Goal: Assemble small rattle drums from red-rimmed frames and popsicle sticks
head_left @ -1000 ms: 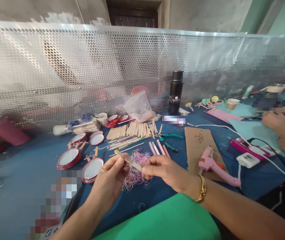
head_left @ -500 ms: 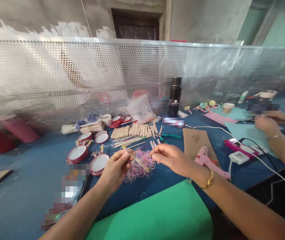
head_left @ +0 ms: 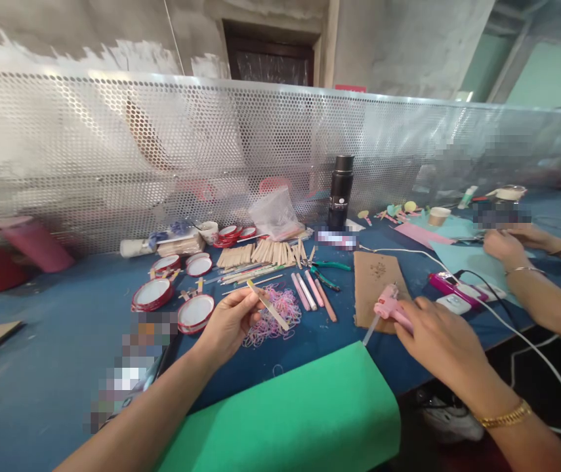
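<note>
Between thumb and fingers, my left hand (head_left: 233, 321) pinches a flat wooden craft stick (head_left: 276, 311) whose upper end is yellow. Beneath the stick lies a tangle of pink and purple elastic bands (head_left: 285, 308). My right hand (head_left: 440, 331) is wrapped round the handle of a pink hot glue gun (head_left: 388, 303), with a clear glue stick (head_left: 371, 328) poking out of its back. Under the gun's nozzle is a piece of brown cardboard (head_left: 371, 275) with dark glue marks. A green sheet (head_left: 290, 419) spreads at the near edge, below both hands.
Red-rimmed round lids (head_left: 152, 293) sit left, near a row of craft sticks (head_left: 270, 252). Several markers (head_left: 308, 292) and green-handled pliers (head_left: 327, 270) lie centrally. A black bottle (head_left: 341, 193) stands behind. At right are a purple power strip (head_left: 457, 292), white cable and a co-worker's hands (head_left: 504, 249).
My right hand has moved right, away from the craft stick, and taken hold of the pink glue gun, which is now turned and lifted. My left hand still holds the stick.
</note>
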Demonstrator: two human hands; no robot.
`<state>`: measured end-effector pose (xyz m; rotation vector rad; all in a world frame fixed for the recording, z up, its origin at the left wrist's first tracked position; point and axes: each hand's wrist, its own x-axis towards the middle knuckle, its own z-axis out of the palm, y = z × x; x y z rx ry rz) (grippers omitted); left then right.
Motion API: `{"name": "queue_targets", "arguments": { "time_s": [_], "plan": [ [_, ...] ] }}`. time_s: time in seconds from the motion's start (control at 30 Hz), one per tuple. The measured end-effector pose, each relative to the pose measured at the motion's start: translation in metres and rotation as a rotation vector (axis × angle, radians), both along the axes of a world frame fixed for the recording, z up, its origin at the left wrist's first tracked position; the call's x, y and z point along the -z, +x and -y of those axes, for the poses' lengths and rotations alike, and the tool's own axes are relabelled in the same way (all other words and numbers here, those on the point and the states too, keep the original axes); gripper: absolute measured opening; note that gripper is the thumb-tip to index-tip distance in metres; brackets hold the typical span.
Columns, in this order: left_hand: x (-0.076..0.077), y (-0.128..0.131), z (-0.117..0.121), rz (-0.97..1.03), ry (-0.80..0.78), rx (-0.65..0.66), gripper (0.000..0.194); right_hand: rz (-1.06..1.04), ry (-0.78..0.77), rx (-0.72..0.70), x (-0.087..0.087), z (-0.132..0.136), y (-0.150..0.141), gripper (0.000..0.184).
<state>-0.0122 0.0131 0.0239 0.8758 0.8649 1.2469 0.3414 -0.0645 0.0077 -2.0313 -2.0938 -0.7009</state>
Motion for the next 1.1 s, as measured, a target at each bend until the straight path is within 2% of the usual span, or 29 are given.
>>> {"name": "queue_targets", "arguments": {
  "time_s": [0.33,0.47,0.57,0.67,0.77,0.87,0.93,1.0,1.1],
  "plan": [
    [-0.002,-0.004,0.0,0.015,0.023,-0.017,0.034,-0.03,-0.08,0.053,0.013,-0.008,0.012,0.018],
    [0.0,-0.005,-0.001,-0.001,0.01,-0.007,0.034,-0.064,-0.123,0.031,0.016,-0.01,0.019,0.013],
    [0.001,-0.006,-0.001,-0.004,0.012,-0.003,0.034,-0.154,-0.092,-0.049,0.018,-0.012,0.023,0.014],
    [0.001,-0.006,-0.001,-0.003,0.02,0.001,0.034,-0.406,-0.002,-0.168,0.01,-0.015,0.022,0.024],
    [0.002,-0.007,-0.003,-0.009,0.019,0.008,0.035,-0.857,0.011,-0.201,-0.009,-0.017,0.011,0.032],
    [0.003,-0.008,-0.004,-0.008,0.02,0.021,0.034,-1.394,-0.087,-0.394,-0.029,-0.015,-0.01,0.03],
    [0.003,-0.009,-0.004,-0.003,0.034,0.033,0.033,-1.657,-0.166,-0.508,-0.038,-0.011,-0.027,0.027],
    [0.002,-0.01,-0.004,0.004,0.049,0.048,0.031,-1.829,-0.265,-0.566,-0.042,-0.006,-0.045,0.03],
    [0.001,-0.011,-0.003,0.007,0.058,0.069,0.03,-1.931,-0.465,-0.595,-0.041,0.004,-0.067,0.048]
  ]
}}
